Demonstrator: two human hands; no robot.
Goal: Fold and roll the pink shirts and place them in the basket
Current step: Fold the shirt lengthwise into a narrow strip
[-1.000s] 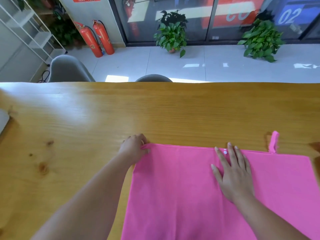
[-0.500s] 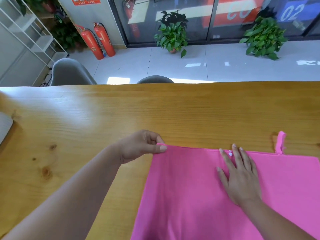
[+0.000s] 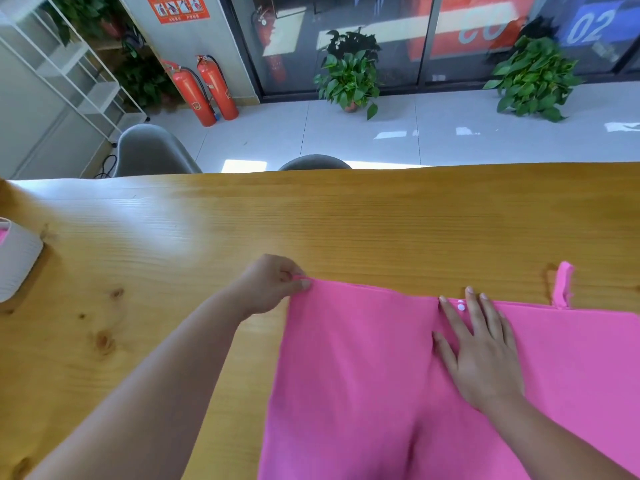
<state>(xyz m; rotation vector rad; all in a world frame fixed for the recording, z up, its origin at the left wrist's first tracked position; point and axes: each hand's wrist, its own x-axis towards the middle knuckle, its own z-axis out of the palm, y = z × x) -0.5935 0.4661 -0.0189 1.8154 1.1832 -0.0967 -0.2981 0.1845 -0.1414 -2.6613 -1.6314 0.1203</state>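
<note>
Grey basket (image 3: 17,261) far left — chairs (image 3: 152,150) beyond table (image 3: 311,220)

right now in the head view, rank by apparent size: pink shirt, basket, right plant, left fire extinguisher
1. pink shirt
2. right plant
3. basket and left fire extinguisher look alike; the frame cuts the basket off, so unranked
</note>
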